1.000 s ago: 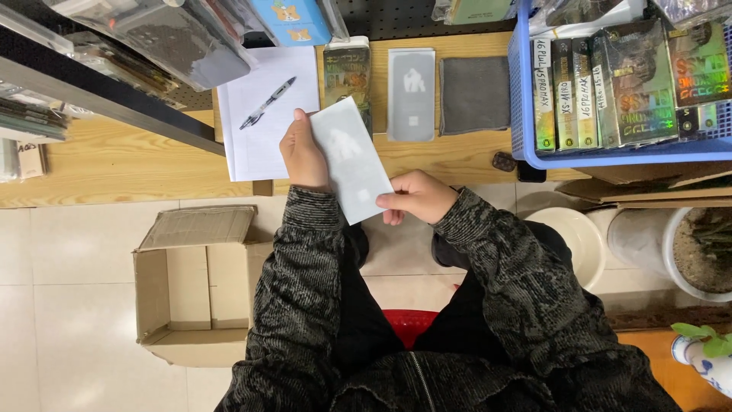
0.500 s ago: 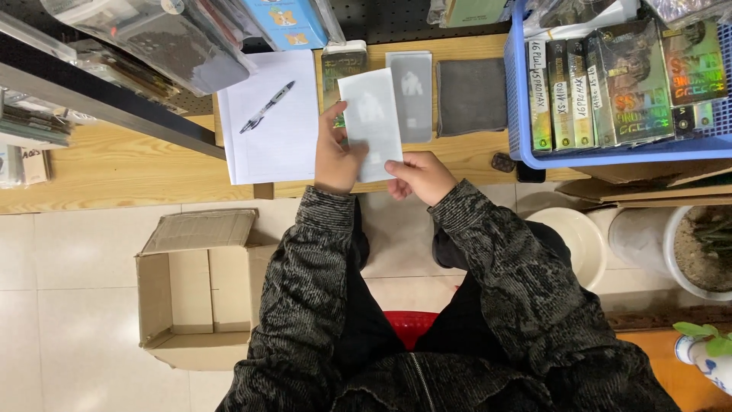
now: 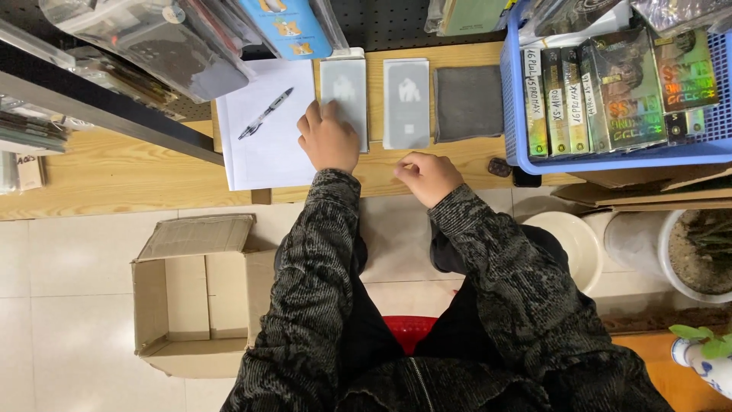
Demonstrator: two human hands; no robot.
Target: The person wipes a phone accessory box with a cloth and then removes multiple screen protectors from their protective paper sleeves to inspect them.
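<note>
My left hand (image 3: 328, 139) rests palm-down on a flat grey packet (image 3: 345, 93) lying on the wooden desk (image 3: 114, 172), fingers spread over its lower left corner. A second grey packet (image 3: 406, 103) lies just to its right, untouched. My right hand (image 3: 427, 175) sits near the desk's front edge with fingers curled, holding nothing visible. A white sheet of paper (image 3: 267, 145) with a pen (image 3: 265, 113) on it lies left of my left hand. A dark grey cloth-like square (image 3: 468, 103) is right of the packets.
A blue basket (image 3: 610, 156) of boxed packages stands at the right. An open cardboard box (image 3: 194, 294) sits on the tiled floor at the left. A white bin (image 3: 568, 244) and a plant pot (image 3: 690, 255) stand at the right. Bagged goods hang above the desk.
The grey packet I held up in both hands has gone down flat onto the desk, covering the darker packet there. My right hand has let go and drawn back to the desk edge.
</note>
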